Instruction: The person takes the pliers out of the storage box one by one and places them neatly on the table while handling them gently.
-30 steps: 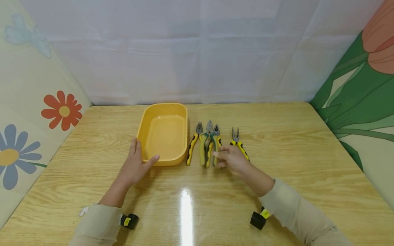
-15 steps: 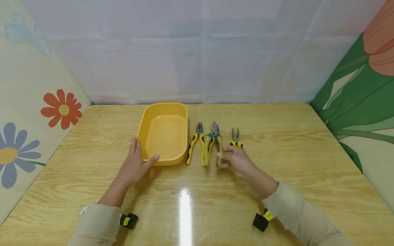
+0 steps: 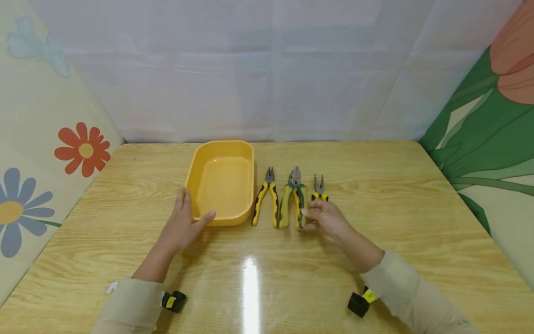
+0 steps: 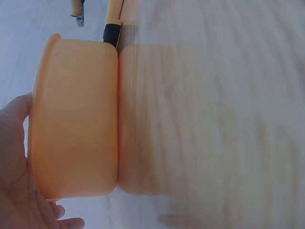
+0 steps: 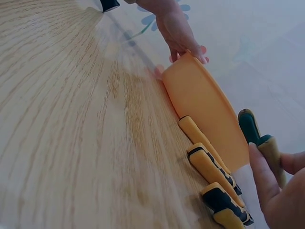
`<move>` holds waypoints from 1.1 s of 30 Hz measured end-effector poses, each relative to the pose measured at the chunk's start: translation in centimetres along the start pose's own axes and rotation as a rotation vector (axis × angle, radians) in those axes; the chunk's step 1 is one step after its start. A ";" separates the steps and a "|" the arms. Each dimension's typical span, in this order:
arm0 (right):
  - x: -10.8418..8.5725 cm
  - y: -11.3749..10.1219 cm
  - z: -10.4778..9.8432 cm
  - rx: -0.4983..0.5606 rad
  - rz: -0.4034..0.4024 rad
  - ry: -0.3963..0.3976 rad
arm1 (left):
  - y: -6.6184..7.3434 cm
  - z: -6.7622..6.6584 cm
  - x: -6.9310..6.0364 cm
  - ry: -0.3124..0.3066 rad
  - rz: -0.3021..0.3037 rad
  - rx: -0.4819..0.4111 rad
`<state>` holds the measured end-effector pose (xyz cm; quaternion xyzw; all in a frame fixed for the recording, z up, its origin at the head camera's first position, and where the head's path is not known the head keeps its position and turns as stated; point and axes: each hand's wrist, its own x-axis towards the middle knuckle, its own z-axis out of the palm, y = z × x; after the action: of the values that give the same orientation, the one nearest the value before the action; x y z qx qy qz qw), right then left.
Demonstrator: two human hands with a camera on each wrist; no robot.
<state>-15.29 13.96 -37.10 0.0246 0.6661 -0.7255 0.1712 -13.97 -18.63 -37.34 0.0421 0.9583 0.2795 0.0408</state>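
Note:
My left hand (image 3: 182, 227) rests against the near left corner of a yellow plastic bin (image 3: 246, 219), fingers fairly straight along its left side and thumb at the near rim. My right hand (image 3: 327, 220) holds green-and-yellow pliers (image 3: 284, 208) by one handle, their head pointing away from me. In the right wrist view these pliers (image 5: 268, 148) are raised off the table. In the head view they overlap yellow-and-black pliers (image 3: 298, 204). Other yellow-and-black pliers (image 3: 257, 206) lie beside the bin. Needle-nose pliers (image 3: 320, 186) lie just beyond my right hand, which partly hides their handles.
The wooden table (image 3: 396, 195) ends at a white cloth backdrop (image 3: 271, 83). Flower-patterned panels stand at the left and right. A small white scrap (image 3: 111, 287) is by the left sleeve. Black wrist mounts (image 3: 359, 304) hang near both cuffs.
My right hand has moved right with the green-and-yellow pliers, bringing them over the middle yellow-and-black pair. The left hand and the bin have stayed put.

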 end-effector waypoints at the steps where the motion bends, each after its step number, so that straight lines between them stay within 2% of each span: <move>1: 0.0 0.0 -0.1 0.001 0.000 -0.002 | 0.0 0.0 0.0 -0.002 -0.002 0.001; 20: -0.4 0.5 -1.5 -0.013 -0.024 0.006 | -0.2 0.1 0.0 0.015 0.006 0.004; 33: -0.6 0.9 -3.0 0.045 0.000 -0.005 | -0.1 0.2 0.0 0.007 0.008 -0.003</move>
<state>-15.01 16.93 -38.16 0.0267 0.6492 -0.7404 0.1724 -13.91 -18.63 -37.53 0.0447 0.9579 0.2813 0.0364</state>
